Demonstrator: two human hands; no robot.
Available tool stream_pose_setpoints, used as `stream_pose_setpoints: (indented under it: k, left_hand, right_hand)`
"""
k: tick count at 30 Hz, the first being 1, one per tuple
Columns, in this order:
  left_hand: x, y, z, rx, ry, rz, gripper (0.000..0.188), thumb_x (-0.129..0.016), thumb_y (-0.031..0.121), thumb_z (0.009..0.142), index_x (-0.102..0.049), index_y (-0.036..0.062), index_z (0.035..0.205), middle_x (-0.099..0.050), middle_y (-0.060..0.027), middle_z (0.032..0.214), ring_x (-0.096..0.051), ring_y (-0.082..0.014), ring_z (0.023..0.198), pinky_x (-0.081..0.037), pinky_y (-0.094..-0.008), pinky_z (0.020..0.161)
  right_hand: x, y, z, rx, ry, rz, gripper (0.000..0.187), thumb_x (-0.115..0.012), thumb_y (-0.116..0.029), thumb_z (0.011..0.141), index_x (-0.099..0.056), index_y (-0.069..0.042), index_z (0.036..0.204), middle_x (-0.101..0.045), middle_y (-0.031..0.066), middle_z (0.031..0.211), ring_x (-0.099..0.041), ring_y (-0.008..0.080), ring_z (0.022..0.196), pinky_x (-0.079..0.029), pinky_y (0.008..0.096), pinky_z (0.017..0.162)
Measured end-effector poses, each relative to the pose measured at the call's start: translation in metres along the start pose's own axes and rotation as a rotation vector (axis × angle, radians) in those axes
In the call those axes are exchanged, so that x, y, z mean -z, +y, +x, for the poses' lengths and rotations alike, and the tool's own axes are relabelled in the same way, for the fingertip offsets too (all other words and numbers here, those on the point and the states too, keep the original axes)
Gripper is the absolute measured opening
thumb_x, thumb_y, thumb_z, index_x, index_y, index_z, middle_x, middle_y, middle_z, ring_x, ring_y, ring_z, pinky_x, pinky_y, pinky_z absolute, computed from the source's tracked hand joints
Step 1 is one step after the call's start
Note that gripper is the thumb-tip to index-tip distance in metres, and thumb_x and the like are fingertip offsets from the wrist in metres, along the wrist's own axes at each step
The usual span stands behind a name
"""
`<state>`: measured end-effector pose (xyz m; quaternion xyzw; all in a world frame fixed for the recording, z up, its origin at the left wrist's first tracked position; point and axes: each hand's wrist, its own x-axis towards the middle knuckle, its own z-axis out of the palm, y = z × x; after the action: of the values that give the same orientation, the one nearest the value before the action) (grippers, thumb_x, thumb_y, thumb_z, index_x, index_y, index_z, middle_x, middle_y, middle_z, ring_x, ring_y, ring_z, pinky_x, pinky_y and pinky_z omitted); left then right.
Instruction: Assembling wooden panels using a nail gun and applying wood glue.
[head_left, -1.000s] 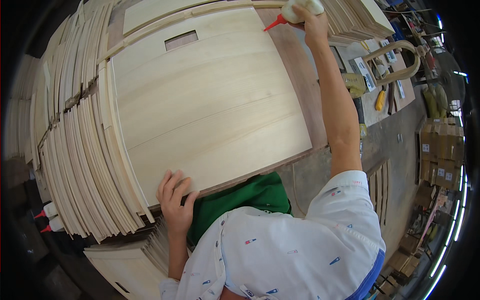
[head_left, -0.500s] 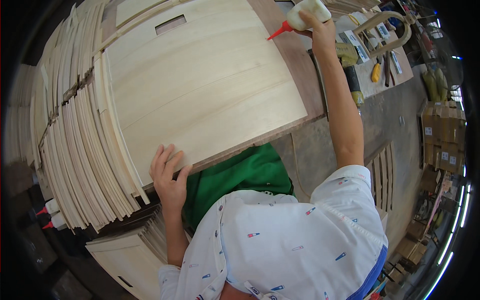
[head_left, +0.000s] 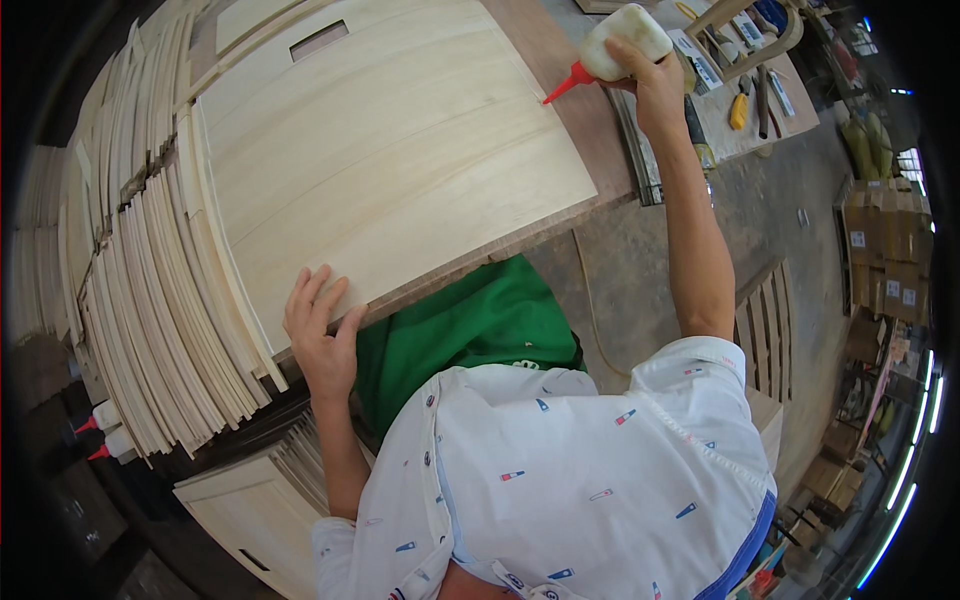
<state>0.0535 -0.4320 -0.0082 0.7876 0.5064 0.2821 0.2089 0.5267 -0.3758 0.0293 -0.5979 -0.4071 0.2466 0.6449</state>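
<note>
A pale wooden panel [head_left: 400,150] with a rectangular cutout lies flat on the workbench [head_left: 560,70]. My right hand [head_left: 645,85] grips a whitish glue bottle [head_left: 632,42], tilted so that its red nozzle [head_left: 568,84] points down at the panel's right edge. The tip is at or very close to the surface; whether it touches, I cannot tell. My left hand [head_left: 322,335] rests at the panel's near left corner, fingers spread on the wood and thumb by the front edge, holding nothing.
Stacked thin wooden strips [head_left: 160,310] stand along the left of the panel. At the right, a side table [head_left: 765,120] carries a yellow-handled tool [head_left: 739,108] and a wooden frame [head_left: 765,35]. More glue bottles [head_left: 115,440] sit low at the left. Cardboard boxes [head_left: 885,250] are piled far right.
My right hand has brought the glue bottle nearer to me along the panel's right edge. The whole view has shifted slightly; my left hand stays by the same corner.
</note>
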Motion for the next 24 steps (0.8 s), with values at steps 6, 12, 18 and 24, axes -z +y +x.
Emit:
stream_pose_setpoints:
  k: [6, 12, 18, 24]
  left_hand:
    - [0.0, 0.0, 0.0, -0.011, 0.001, 0.001, 0.036, -0.076, 0.007, 0.074, -0.07, 0.0064, 0.109, -0.06, -0.0094, 0.13, -0.046, -0.0322, 0.131, -0.033, -0.0429, 0.109]
    - [-0.001, 0.0, -0.001, -0.02, -0.001, 0.019, 0.037, -0.076, 0.008, 0.074, -0.069, 0.0068, 0.11, -0.06, -0.0082, 0.13, -0.046, -0.0305, 0.131, -0.032, -0.0424, 0.109]
    - [-0.002, -0.001, -0.001, -0.026, -0.006, 0.028, 0.037, -0.076, 0.009, 0.075, -0.069, 0.0071, 0.112, -0.059, -0.0077, 0.131, -0.045, -0.0298, 0.132, -0.033, -0.0418, 0.11]
    - [0.004, 0.001, 0.002, -0.067, -0.063, 0.097, 0.037, -0.072, 0.005, 0.079, -0.067, 0.0039, 0.115, -0.059, -0.0118, 0.131, -0.046, -0.0304, 0.131, -0.036, -0.0402, 0.109]
  right_hand:
    - [0.008, -0.017, -0.038, -0.015, 0.044, 0.02, 0.042, -0.073, -0.015, 0.083, -0.057, 0.002, 0.117, -0.066, 0.0127, 0.105, -0.069, 0.0242, 0.089, -0.061, 0.035, 0.064]
    - [0.026, -0.029, -0.075, -0.069, 0.069, 0.05, 0.046, -0.075, -0.013, 0.081, -0.055, 0.003, 0.12, -0.066, 0.0136, 0.105, -0.069, 0.0241, 0.089, -0.061, 0.0351, 0.066]
    - [0.042, -0.041, -0.108, -0.1, 0.115, -0.008, 0.046, -0.073, -0.013, 0.083, -0.054, 0.005, 0.121, -0.065, 0.0138, 0.109, -0.068, 0.024, 0.093, -0.06, 0.0368, 0.071]
    - [0.058, -0.049, -0.128, -0.097, 0.137, 0.128, 0.043, -0.071, -0.014, 0.085, -0.054, 0.004, 0.12, -0.064, 0.0143, 0.11, -0.068, 0.0246, 0.095, -0.061, 0.0402, 0.074]
